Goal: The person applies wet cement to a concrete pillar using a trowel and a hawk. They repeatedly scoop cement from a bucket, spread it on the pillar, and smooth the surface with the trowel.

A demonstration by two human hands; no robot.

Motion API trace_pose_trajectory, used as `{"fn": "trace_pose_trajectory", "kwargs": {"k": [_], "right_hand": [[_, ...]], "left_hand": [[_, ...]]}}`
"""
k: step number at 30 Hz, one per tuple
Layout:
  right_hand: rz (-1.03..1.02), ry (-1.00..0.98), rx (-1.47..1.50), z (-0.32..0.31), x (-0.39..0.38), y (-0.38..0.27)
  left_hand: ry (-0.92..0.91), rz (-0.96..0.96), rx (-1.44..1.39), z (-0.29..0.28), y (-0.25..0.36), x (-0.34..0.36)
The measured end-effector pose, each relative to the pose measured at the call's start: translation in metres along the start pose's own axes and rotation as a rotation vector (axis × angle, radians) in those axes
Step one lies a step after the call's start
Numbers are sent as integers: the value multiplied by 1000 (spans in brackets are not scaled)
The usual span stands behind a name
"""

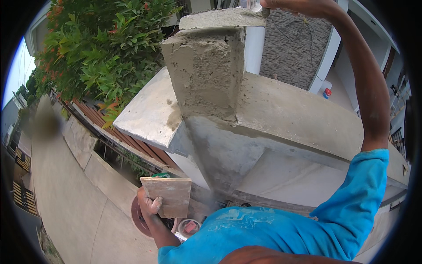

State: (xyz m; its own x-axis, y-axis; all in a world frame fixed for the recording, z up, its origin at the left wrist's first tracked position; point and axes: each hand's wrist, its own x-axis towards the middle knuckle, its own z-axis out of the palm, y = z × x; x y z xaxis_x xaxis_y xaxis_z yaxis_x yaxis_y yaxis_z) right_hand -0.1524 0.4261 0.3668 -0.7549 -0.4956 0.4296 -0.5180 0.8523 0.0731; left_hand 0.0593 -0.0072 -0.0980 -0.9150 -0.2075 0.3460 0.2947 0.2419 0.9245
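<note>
Left hand (148, 203) grips a board (174, 193); right hand (296, 6) cropped at top; its hold I cannot tell.

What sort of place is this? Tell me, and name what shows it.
Outdoors, probably a small residential building site: a mortar-coated pillar on a low wall, a leafy bush and concrete paving suggest it.
</note>
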Motion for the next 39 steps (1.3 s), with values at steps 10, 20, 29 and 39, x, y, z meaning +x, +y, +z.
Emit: {"fn": "trace_pose_trajectory", "kwargs": {"k": [10, 20, 29, 39], "right_hand": [[37, -92, -108, -14, -5, -7], [50, -181, -103, -23, -2, -28], [126, -115, -73, -25, -11, -44], [104, -54, -117, -35, -35, -24]], "left_hand": [[78, 17, -57, 7, 12, -5], [82, 22, -42, 7, 19, -7], [15, 94, -40, 14, 13, 4], [-9, -25, -39, 4, -6, -2]]}}
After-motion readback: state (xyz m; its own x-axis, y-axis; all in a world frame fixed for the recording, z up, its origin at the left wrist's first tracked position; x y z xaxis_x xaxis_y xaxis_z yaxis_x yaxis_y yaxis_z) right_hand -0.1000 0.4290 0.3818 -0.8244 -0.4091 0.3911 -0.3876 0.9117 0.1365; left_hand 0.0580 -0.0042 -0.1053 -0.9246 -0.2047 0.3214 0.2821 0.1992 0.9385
